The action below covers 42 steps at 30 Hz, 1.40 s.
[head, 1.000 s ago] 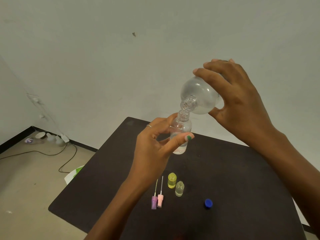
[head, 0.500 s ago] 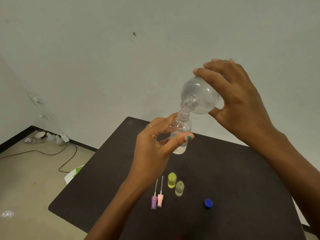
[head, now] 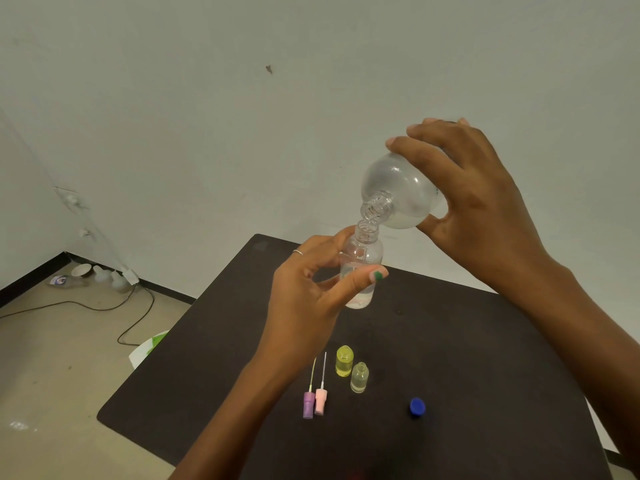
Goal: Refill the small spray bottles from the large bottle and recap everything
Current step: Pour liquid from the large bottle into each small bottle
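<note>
My right hand (head: 478,202) grips the large clear bottle (head: 398,192), tilted neck-down above the table. Its open mouth meets the open neck of a small clear spray bottle (head: 363,258), which my left hand (head: 311,289) holds upright between thumb and fingers. On the dark table (head: 450,341) below stand a small yellow bottle (head: 344,361) and a small clear bottle (head: 359,377), both uncapped. A purple spray top (head: 308,403) and a pink spray top (head: 320,400) lie beside them with their tubes pointing away. A blue cap (head: 417,407) lies to the right.
The table's left edge drops to a beige floor with a black cable (head: 114,306), some small white items (head: 104,275) by the wall corner and a white and green object (head: 149,348) beside the table. A pale wall stands behind.
</note>
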Available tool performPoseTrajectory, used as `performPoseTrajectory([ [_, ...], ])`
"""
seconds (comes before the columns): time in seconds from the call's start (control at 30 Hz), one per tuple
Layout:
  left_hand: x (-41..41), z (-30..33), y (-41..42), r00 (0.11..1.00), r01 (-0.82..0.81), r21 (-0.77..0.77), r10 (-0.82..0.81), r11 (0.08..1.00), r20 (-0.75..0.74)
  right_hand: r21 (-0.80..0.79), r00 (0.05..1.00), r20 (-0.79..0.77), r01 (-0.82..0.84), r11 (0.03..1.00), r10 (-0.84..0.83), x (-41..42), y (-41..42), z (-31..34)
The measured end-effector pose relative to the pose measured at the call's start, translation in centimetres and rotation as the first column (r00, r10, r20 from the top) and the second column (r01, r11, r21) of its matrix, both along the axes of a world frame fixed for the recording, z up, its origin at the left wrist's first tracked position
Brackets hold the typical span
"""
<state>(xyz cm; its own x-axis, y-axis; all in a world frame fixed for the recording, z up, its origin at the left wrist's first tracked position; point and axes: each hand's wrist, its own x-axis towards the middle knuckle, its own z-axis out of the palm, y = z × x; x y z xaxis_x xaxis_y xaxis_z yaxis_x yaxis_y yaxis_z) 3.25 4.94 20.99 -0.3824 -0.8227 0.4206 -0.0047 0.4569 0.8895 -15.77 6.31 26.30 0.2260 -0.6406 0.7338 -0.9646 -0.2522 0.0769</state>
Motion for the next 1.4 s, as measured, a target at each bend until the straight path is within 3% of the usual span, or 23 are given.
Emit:
performPoseTrajectory([
  [1.4, -0.08, 0.04, -0.03, 1.0, 0.011, 0.002, -0.011, 1.0, 0.008, -0.004, 1.0, 0.004, 0.004, 1.0, -0.004, -0.12, 0.06, 0.03],
])
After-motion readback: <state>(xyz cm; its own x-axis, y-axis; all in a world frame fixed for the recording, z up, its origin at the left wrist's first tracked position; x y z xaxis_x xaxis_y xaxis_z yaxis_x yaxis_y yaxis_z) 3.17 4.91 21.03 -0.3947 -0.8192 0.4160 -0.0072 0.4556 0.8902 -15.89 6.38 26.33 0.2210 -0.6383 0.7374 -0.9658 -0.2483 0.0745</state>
